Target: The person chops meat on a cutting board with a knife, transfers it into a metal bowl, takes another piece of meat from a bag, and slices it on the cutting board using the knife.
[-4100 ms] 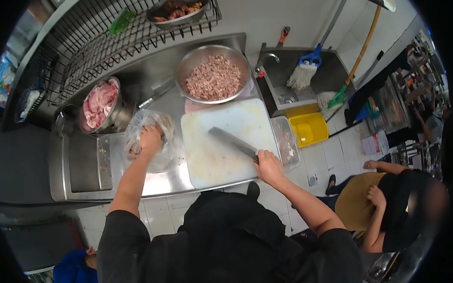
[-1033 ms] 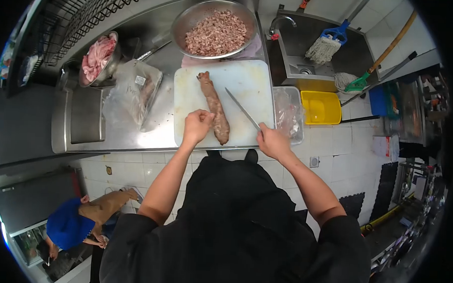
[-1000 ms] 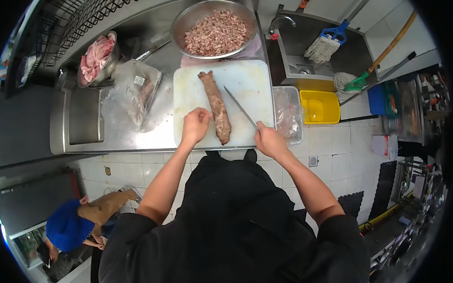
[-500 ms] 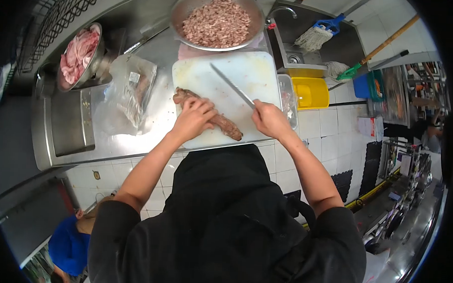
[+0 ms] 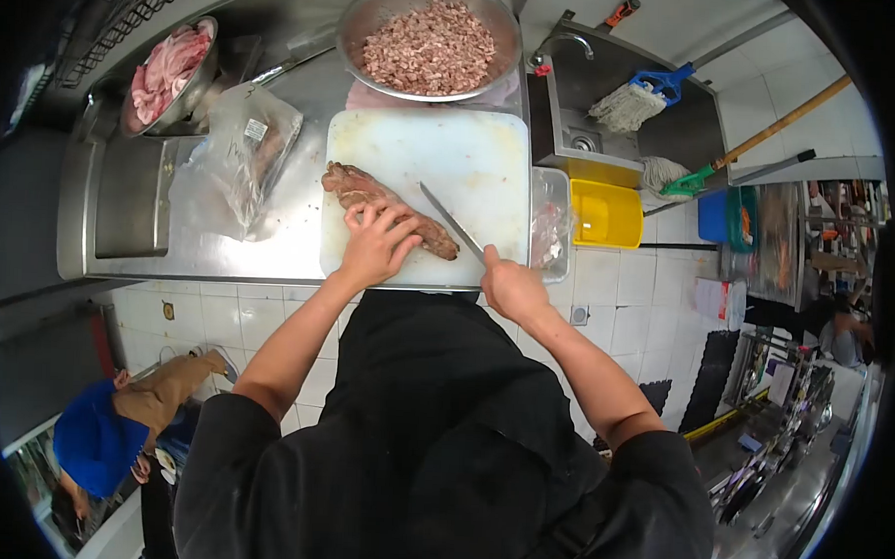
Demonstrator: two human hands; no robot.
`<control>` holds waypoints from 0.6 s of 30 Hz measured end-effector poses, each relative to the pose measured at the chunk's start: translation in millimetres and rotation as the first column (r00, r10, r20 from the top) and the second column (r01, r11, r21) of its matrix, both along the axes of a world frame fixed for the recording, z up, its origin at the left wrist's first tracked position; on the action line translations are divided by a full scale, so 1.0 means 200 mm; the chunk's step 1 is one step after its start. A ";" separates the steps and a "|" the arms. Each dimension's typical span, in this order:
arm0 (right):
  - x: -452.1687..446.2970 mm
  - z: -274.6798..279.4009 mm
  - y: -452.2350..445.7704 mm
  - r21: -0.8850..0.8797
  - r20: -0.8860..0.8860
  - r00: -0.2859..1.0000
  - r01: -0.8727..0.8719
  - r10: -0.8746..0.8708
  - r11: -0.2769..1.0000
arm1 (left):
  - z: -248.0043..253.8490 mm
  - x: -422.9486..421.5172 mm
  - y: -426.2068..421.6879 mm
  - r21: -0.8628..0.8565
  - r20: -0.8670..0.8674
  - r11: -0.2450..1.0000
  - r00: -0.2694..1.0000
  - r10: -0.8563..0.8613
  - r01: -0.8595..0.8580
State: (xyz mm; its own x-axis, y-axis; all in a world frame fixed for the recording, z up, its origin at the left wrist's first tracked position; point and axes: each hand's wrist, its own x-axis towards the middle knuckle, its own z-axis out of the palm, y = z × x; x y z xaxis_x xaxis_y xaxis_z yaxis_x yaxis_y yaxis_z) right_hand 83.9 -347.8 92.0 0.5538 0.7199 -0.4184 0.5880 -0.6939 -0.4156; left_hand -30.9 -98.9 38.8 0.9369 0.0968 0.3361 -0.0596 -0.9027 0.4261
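A long piece of browned meat (image 5: pixel 350 185) lies slantwise on the white cutting board (image 5: pixel 472 147). My left hand (image 5: pixel 378 249) rests over its middle, fingers spread across the top and gripping it against the board. In my right hand (image 5: pixel 514 287), near the board's front right corner, is a knife (image 5: pixel 453 219). Its blade points up and left, just to the right of the meat. I cannot tell whether the blade touches the meat.
Behind the board stands a steel bowl of diced meat (image 5: pixel 426 47). A plastic bag (image 5: pixel 249 164) and a bowl of raw meat (image 5: pixel 171 73) are at left. A clear plastic tray (image 5: pixel 550 224) adjoins the board's right side. A person in blue (image 5: pixel 97 435) is at lower left.
My right hand has come down toward the board's front edge, bringing the knife closer to the meat. My left hand stays on the meat. The whole view has shifted slightly.
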 end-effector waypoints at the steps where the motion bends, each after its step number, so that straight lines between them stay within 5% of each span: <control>1: 0.01 0.00 0.00 0.007 0.000 1.000 -0.012 0.012 1.000 | -0.01 0.01 -0.02 0.007 0.000 1.000 1.000 0.012 -0.012; 11: 0.03 0.40 -0.08 -0.095 -0.073 0.982 -0.180 0.173 0.979 | -0.10 0.04 -0.18 0.097 -0.067 0.979 0.980 0.186 -0.179; 18: 0.05 0.18 0.14 -0.017 -0.036 0.987 -0.158 0.157 0.987 | -0.17 0.02 -0.17 0.070 -0.080 0.980 0.978 0.191 -0.186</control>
State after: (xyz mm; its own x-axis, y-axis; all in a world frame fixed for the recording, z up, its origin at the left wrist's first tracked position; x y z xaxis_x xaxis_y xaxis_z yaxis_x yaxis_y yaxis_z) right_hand 94.0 -319.9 128.4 0.4193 0.7886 -0.4498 0.6764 -0.6018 -0.4247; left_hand -26.7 -132.3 5.0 0.9292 0.2561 0.2663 0.1487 -0.9191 0.3650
